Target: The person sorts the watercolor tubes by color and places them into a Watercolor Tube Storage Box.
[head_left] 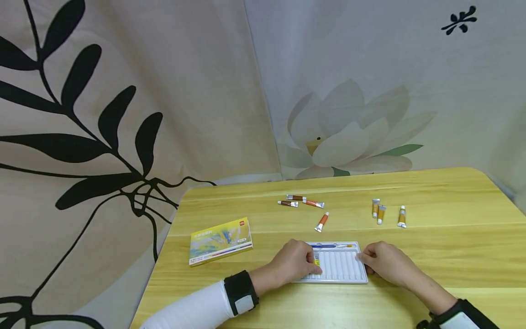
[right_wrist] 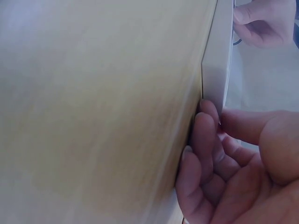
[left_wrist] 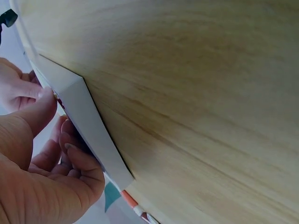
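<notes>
A white plastic tray with ridged slots lies on the table; its pale side wall shows in the left wrist view. My left hand reaches over the tray's left part, thumb and fingers closing on a small paint tube with a yellow label, mostly hidden by the hand. At the tray's right end my right hand grips the edge, with the thumb at the rim and fingers against the side wall. A blue paintbrush rests along the tray's far side.
To the left lies a yellow paint box. Brown and red tubes lie beyond the tray, with an orange tube nearer. Several ochre tubes lie at the back right. A printed curtain hangs behind the table.
</notes>
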{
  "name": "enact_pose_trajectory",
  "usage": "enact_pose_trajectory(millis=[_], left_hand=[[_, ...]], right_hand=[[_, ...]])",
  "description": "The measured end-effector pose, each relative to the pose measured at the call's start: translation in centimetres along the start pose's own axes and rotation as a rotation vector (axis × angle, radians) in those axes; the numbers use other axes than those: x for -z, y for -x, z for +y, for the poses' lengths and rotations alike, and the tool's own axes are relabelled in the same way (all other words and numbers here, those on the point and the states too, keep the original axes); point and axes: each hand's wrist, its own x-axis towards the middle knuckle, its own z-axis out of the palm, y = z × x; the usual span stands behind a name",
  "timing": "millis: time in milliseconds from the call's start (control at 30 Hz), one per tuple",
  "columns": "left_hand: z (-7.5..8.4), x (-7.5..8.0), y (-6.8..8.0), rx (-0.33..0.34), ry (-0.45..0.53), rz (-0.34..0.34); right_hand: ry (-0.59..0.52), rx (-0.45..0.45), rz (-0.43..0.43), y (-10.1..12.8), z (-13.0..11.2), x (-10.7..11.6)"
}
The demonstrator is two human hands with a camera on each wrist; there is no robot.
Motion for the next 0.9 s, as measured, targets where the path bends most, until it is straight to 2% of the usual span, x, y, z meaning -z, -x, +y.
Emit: enact_pose_trajectory(millis=[300,667,900], left_hand=[[-0.1,-0.2,-0.1,0.015,-0.002,0.010],[-0.3,-0.2,0.0,-0.012,0.012,0.008],[-0.5,0.8,0.2,-0.012,0.072,0.044]], right_hand=[[0.005,0.010,0.005,0.1,0.0,0.0],[0.004,0.006,0.003,0.0,0.1,-0.1],[0.000,-0.002,0.002,0.0,0.0,-0.1]])
